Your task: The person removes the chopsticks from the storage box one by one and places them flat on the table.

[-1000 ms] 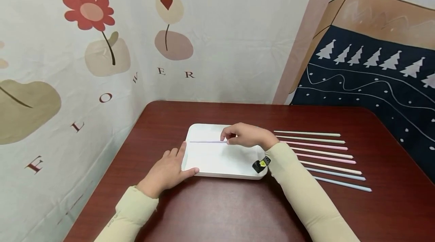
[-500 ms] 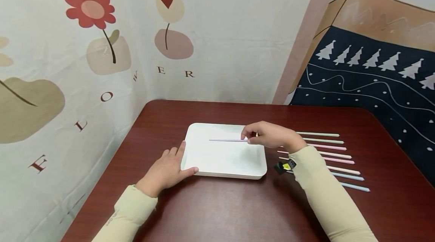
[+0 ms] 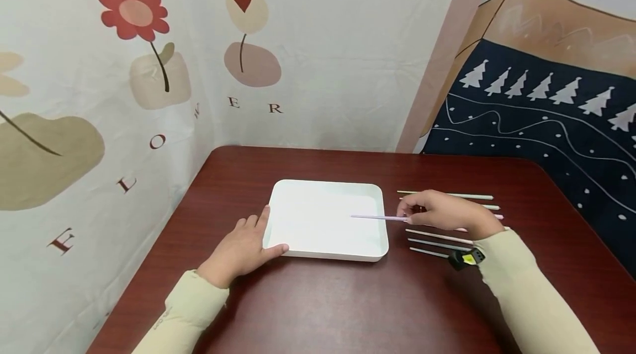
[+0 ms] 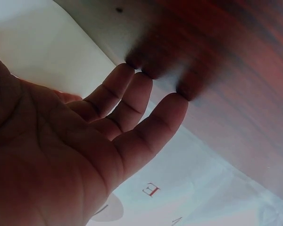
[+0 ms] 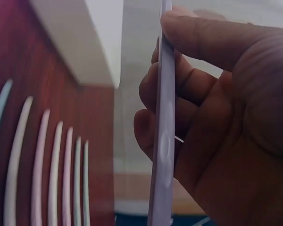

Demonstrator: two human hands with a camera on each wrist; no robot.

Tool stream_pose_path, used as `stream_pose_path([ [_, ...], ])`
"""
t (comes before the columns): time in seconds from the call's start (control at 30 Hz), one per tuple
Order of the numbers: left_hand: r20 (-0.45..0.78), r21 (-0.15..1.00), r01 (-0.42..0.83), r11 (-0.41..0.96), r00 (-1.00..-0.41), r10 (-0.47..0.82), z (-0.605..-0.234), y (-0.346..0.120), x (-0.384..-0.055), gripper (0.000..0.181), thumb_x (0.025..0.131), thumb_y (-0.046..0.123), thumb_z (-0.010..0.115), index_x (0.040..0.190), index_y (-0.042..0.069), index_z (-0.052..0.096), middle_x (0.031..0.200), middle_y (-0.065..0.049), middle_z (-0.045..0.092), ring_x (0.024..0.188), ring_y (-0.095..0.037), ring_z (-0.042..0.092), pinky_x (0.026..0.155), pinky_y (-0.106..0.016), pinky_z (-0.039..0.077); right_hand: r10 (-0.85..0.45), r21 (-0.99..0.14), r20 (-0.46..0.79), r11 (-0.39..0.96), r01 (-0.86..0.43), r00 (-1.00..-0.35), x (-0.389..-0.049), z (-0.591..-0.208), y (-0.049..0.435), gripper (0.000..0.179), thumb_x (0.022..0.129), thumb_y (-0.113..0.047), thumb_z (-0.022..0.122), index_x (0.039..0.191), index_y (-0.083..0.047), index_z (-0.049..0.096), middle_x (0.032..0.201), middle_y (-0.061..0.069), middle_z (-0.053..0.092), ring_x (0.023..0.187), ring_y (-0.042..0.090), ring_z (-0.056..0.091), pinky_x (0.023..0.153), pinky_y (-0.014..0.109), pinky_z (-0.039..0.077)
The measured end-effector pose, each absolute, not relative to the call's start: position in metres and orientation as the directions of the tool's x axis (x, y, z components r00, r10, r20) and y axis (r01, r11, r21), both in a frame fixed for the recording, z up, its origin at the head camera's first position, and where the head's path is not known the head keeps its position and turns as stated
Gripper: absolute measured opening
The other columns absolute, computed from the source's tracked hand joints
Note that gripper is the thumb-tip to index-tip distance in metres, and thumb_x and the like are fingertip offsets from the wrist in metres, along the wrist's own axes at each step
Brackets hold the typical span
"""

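A lilac chopstick (image 3: 375, 217) is pinched near its thicker end by my right hand (image 3: 444, 211), thumb on one side and fingertips on the other. Its thin tip points left, over the right part of a white rectangular tray (image 3: 318, 221). The right wrist view shows the chopstick (image 5: 164, 127) running past the thumb and curled fingers. My left hand (image 3: 238, 249) rests at the tray's front left corner, fingers extended along the left side, thumb along the front rim. Seen from the left wrist, its fingers (image 4: 151, 127) are nearly straight.
Right of the tray, several pastel chopsticks (image 3: 439, 237) lie in a row on the dark red table (image 3: 328, 304), partly hidden under my right hand. The right wrist view shows the row too, with a pink chopstick (image 5: 39, 169) in it. Printed cloth (image 3: 338, 56) hangs behind the table.
My right hand has carried the lilac chopstick rightward, from above the tray to above the chopstick row. My left hand stays at the tray's left side.
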State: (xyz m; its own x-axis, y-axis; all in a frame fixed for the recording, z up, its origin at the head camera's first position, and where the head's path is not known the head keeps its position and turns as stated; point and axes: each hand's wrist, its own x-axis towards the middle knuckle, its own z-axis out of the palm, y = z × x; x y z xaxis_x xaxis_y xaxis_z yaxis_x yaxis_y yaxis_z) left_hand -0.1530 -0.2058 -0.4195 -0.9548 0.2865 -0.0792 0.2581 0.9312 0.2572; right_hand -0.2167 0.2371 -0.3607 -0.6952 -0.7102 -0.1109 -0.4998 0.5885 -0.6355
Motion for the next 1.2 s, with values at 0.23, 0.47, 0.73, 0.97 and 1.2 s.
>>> stream_pose_path([
  [0.23, -0.065, 0.260, 0.265, 0.928, -0.955, 0.291, -0.422, -0.207, -0.156, 0.116, 0.084, 0.084, 0.043, 0.157, -0.003, 0.018, 0.137, -0.026, 0.047, 0.124, -0.044, 0.044, 0.097, -0.054, 0.042, -0.709, -0.654, -0.103, 0.577, -0.490, -0.698, -0.197, -0.372, 0.279, 0.014, 0.097, -0.005, 0.062, 0.102, -0.017, 0.068, 0.092, -0.003, 0.063, 0.083, 0.012, 0.057, 0.073, 0.031, 0.049],
  [0.47, -0.059, 0.248, 0.274, 0.929, -0.953, 0.297, -0.424, -0.206, -0.156, 0.116, 0.084, 0.084, 0.042, 0.156, -0.003, 0.018, 0.135, -0.025, 0.048, 0.123, -0.043, 0.044, 0.097, -0.053, 0.042, -0.674, -0.679, -0.122, 0.592, -0.434, -0.728, -0.170, -0.386, 0.316, 0.012, 0.098, -0.010, 0.061, 0.106, -0.017, 0.067, 0.096, -0.001, 0.063, 0.086, 0.009, 0.055, 0.071, 0.028, 0.047],
  [0.73, -0.051, 0.245, 0.276, 0.929, -0.954, 0.296, -0.424, -0.206, -0.156, 0.115, 0.085, 0.082, 0.043, 0.155, -0.005, 0.020, 0.133, -0.026, 0.049, 0.122, -0.044, 0.045, 0.096, -0.054, 0.042, -0.659, -0.697, -0.137, 0.595, -0.401, -0.740, -0.150, -0.397, 0.347, 0.011, 0.099, -0.011, 0.060, 0.106, -0.018, 0.065, 0.095, -0.002, 0.061, 0.085, 0.009, 0.054, 0.068, 0.026, 0.045],
  [0.97, -0.050, 0.244, 0.275, 0.930, -0.954, 0.295, -0.424, -0.207, -0.154, 0.113, 0.086, 0.080, 0.045, 0.155, -0.005, 0.020, 0.134, -0.027, 0.048, 0.123, -0.047, 0.044, 0.097, -0.054, 0.041, -0.672, -0.692, -0.152, 0.596, -0.407, -0.724, -0.144, -0.406, 0.355, 0.013, 0.099, -0.008, 0.060, 0.105, -0.019, 0.065, 0.094, -0.003, 0.061, 0.085, 0.007, 0.053, 0.068, 0.025, 0.043],
  [1.2, -0.043, 0.248, 0.277, 0.928, -0.954, 0.297, -0.424, -0.205, -0.154, 0.113, 0.086, 0.081, 0.045, 0.155, -0.005, 0.020, 0.133, -0.027, 0.049, 0.123, -0.046, 0.044, 0.096, -0.054, 0.042, -0.673, -0.624, -0.123, 0.624, -0.470, -0.729, -0.142, -0.409, 0.350, 0.020, 0.096, -0.004, 0.062, 0.102, -0.022, 0.065, 0.094, -0.010, 0.060, 0.083, 0.002, 0.052, 0.067, 0.025, 0.044],
])
